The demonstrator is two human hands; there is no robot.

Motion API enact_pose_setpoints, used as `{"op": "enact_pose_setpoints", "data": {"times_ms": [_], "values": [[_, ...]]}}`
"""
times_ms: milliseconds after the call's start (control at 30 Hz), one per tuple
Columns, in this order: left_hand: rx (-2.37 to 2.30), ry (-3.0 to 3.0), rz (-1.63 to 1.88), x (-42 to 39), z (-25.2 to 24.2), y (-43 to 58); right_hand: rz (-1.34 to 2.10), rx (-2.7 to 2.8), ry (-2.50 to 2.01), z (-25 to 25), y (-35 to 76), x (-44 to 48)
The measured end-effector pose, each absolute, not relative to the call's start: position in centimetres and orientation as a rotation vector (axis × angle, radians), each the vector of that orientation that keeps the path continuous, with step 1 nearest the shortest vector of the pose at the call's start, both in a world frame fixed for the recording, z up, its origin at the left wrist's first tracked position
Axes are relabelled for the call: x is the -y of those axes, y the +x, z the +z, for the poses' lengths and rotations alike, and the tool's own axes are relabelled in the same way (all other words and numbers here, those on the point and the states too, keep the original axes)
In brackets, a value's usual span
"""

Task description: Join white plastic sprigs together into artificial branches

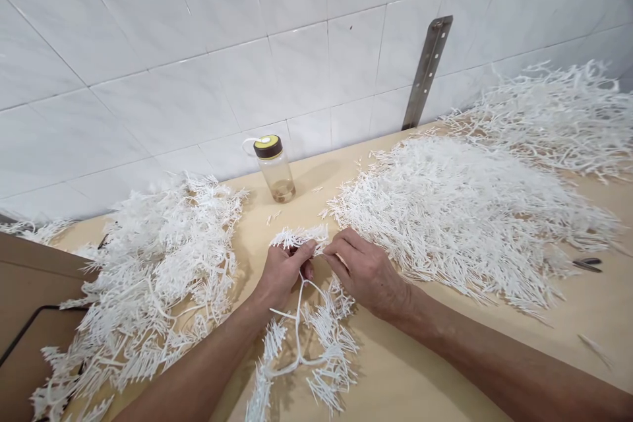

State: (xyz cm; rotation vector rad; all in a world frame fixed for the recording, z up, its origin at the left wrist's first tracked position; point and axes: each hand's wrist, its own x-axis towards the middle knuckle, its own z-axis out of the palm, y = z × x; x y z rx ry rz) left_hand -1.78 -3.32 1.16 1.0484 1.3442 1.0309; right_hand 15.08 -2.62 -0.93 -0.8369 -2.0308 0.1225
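White plastic sprue (301,316) of thin pins, pinched at its top between left hand (281,275) and right hand (363,270), both closed on it, just in front of the bottle (275,168). Risk: pins apparently brittle; twisting could scatter them across the worktop (420,369).

- The left hand (281,273) is bare — no glove, no ring visible.
- The right hand (363,270) is bare too.
- Both forearms are uncovered — no sleeves.
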Motion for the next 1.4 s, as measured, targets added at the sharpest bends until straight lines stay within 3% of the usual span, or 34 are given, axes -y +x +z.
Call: {"op": "enact_pose_setpoints", "data": {"times_ms": [400,600,867,1000,1400], "values": [[-1.280,1.034,0.908,2.8,1.5,-2.4,0.139,2.021,-0.934,-0.5,15.2,2.7],[-1.371,0.980,1.004,3.0,1.3,-1.9,0.249,2.001,-0.897,-0.4,14.9,3.2],[-1.337,0.945,1.159,3.0,0.3,-1.6,0.992,1.702,-1.208,-0.2,14.6,2.6],[-1.410,1.114,1.120,3.4,0.3,-1.2,1.178,1.654,-1.232,0.3,14.8,2.4],[-1.429,1.201,1.098,3.8,0.6,-0.8,1.126,1.579,-1.271,0.0,14.4,2.5]]}}
